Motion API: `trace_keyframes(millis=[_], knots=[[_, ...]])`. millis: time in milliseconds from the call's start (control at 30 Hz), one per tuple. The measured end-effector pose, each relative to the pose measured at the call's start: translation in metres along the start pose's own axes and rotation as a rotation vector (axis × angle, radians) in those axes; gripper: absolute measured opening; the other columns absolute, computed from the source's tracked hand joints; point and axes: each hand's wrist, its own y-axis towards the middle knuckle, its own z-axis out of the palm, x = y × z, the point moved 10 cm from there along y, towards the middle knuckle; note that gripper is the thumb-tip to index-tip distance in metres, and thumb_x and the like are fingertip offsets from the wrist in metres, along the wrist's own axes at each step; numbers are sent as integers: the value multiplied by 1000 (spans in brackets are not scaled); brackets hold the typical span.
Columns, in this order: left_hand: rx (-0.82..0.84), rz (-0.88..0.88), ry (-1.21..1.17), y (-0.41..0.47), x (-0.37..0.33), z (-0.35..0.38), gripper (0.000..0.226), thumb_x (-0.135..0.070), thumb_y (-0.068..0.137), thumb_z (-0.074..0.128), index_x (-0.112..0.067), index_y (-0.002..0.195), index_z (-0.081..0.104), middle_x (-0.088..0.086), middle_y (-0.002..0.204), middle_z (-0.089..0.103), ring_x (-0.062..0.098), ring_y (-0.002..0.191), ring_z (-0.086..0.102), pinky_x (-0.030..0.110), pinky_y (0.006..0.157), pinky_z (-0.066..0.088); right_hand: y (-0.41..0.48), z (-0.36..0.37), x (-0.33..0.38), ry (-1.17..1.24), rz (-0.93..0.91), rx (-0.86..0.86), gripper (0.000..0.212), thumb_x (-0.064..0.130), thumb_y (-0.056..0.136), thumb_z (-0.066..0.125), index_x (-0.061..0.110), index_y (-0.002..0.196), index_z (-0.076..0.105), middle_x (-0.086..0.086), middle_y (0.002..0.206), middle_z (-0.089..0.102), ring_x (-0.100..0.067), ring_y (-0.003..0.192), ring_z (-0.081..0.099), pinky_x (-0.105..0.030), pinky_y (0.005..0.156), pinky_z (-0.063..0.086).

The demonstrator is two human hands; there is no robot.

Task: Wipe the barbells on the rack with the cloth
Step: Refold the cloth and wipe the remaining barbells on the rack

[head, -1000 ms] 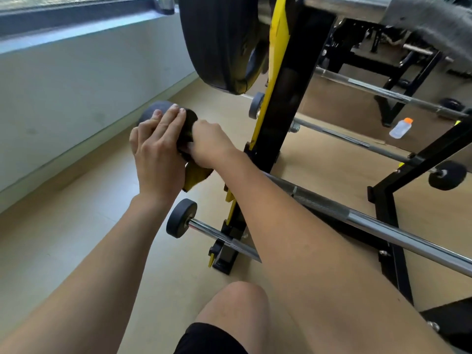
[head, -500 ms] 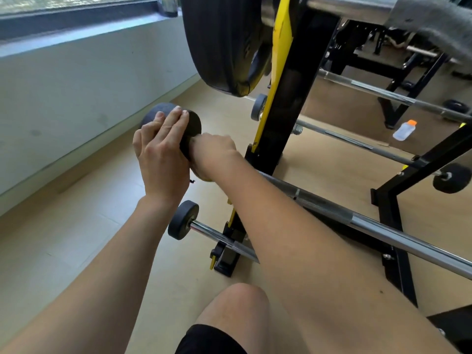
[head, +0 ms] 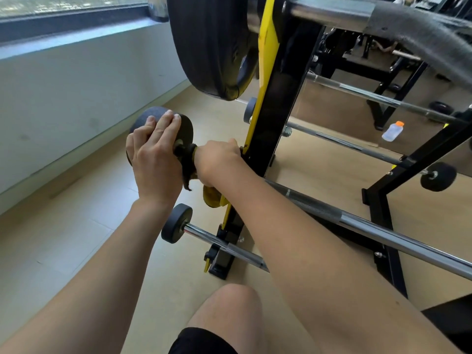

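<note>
Grip of right hand (head: 217, 159) on cloth (head: 187, 164) now nearer rack (head: 278, 111).

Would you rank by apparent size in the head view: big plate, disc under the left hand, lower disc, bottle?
1. big plate
2. disc under the left hand
3. lower disc
4. bottle, farther off, so true size unsure

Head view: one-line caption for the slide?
Left hand rests on the end weight while the right hand grips the cloth round the barbell beside the rack upright.
</note>
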Motion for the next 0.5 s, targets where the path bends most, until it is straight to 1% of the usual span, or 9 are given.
trace_keyframes(millis=[67,100,200,267,333,400,433,467,500], knots=[[13,-18,-6,0,-3,-2,52,-1,95,69,-16,145,63,2,149,62,35,139,51,48,113,34,7,1,4,55,-11,2,28,36,100,65,24,124,57,-3,107,62,-28,109,61,-48,109,34],[23,-35,-2,1,-3,-3,52,-1,96,67,-17,145,63,1,149,62,34,140,51,48,114,34,7,1,6,98,-21,-8,31,36,100,65,23,125,54,-3,110,64,-28,112,63,-51,110,33],[63,-97,3,3,-5,-4,50,-4,97,61,-19,145,63,-1,151,60,33,141,50,45,115,31,-3,0,9,197,-43,-67,44,28,99,64,14,136,44,-6,118,66,-31,115,64,-47,104,36],[109,-130,21,5,-7,-3,55,-2,94,63,-21,146,62,-1,152,59,32,142,48,46,117,30,-18,-2,4,273,-49,-84,41,23,100,62,12,136,47,-8,119,64,-30,115,62,-42,104,39],[145,-177,35,6,-11,-2,59,1,90,67,-19,145,63,2,154,57,33,146,44,51,122,28,-38,-5,-5,324,-74,-110,29,16,101,62,14,129,54,-7,103,59,-28,104,60,-38,89,45],[141,-230,14,6,-20,-5,49,4,88,66,-14,134,70,7,150,61,34,148,40,56,126,23,-62,-8,-21,338,-120,-168,23,8,99,63,14,121,60,-6,98,57,-27,98,62,-35,75,48],[127,-233,0,4,-29,-7,41,4,89,65,-12,127,73,8,146,64,34,147,41,57,126,22,-74,-6,-29,355,-144,-195,24,6,98,63,14,120,62,-5,103,59,-28,100,64,-35,75,48],[118,-222,-18,0,-40,-8,34,1,91,64,-13,120,76,8,140,68,33,144,44,56,125,26,-85,-2,-36,365,-165,-229,25,5,99,62,15,122,63,-4,110,62,-28,105,64,-36,80,50],[121,-207,-52,-5,-52,-8,27,-1,93,64,-14,114,78,8,132,72,32,137,50,55,120,34,-94,3,-43,348,-172,-280,27,6,100,59,16,125,64,-4,119,64,-28,114,62,-40,90,50]])
